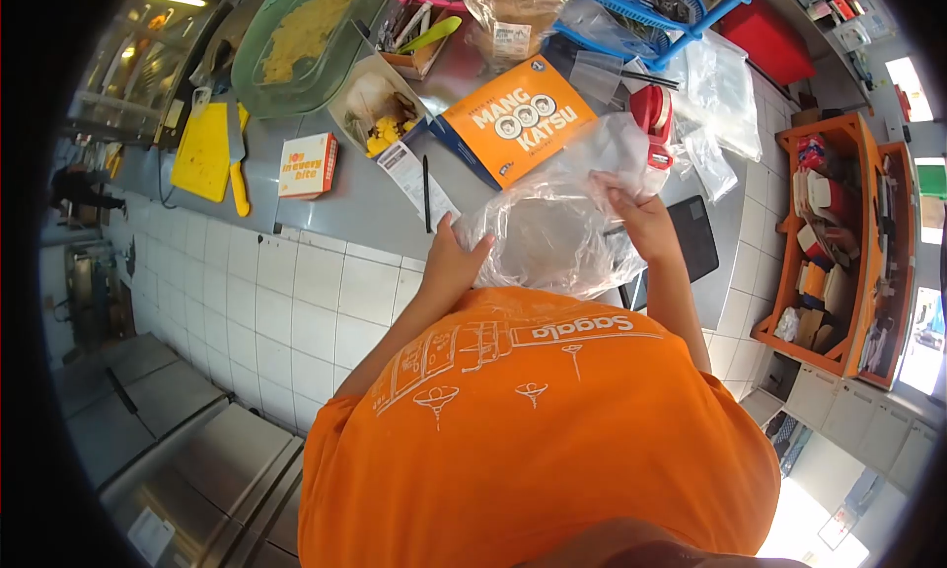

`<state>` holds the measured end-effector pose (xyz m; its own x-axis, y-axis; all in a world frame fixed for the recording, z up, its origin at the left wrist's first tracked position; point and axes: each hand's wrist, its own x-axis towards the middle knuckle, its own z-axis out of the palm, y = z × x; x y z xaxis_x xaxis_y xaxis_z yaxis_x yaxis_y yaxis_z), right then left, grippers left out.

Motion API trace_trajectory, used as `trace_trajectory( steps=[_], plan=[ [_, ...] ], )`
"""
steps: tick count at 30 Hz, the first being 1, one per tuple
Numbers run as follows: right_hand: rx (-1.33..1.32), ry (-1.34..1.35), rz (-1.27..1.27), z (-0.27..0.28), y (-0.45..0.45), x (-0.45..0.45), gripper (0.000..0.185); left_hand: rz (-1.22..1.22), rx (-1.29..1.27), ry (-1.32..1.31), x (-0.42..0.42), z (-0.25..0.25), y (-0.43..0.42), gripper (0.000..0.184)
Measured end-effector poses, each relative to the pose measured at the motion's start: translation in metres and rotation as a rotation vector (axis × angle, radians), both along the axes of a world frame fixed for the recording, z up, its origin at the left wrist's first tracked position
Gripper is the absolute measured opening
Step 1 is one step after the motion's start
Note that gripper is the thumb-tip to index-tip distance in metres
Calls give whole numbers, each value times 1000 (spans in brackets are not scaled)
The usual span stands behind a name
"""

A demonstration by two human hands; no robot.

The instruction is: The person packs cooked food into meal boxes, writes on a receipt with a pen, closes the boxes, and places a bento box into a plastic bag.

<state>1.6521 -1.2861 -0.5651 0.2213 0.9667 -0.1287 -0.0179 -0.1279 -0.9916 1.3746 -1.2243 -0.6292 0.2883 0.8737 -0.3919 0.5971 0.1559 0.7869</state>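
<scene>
A clear plastic bag is stretched between my two hands in front of my orange shirt. My left hand grips the bag's left edge, thumb and fingers to either side of the film. On the other side, my right hand pinches the bag's upper right part. Just beyond the bag lies an orange box printed "MANG KATSU". A printed receipt with a black pen on it sits near my left fingertips. Beside my right forearm rests a black tablet-like device.
An open box of food, a small "in every bite" box, a yellow cutting board and a yellow-handled knife lie leftward. A green-tinted tub, blue basket, red device and plastic bags stand around.
</scene>
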Motion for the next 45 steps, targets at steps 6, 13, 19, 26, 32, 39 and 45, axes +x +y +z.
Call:
trace_trajectory(
  steps=[6, 13, 19, 26, 32, 39, 45],
  plan=[
    [-246, -1164, 530, -66, -23, -29, 48, 22, 47, 71, 15, -1, -4, 71],
    [-196, -1100, 894, -9, 5, 2, 69, 50, 447, 392, 9, 6, -9, 76],
    [-186, -1043, 118, -90, 167, 70, 59, 231, -156, -349, 52, -22, 83, 65],
    [-563, -585, 109, -117, 197, 78, 77, 539, -259, -284, 84, -38, 117, 50],
    [-372, 262, 58, -39, 138, 79, 57, 266, -316, -689, 92, -3, 94, 50],
    [-505, 471, -70, 7, -12, 74, 51, -104, 190, -511, 31, 56, 22, 58],
    [-784, 788, 41, -29, -71, 41, 45, 477, -531, -242, -25, 1, -46, 61]
  ],
)
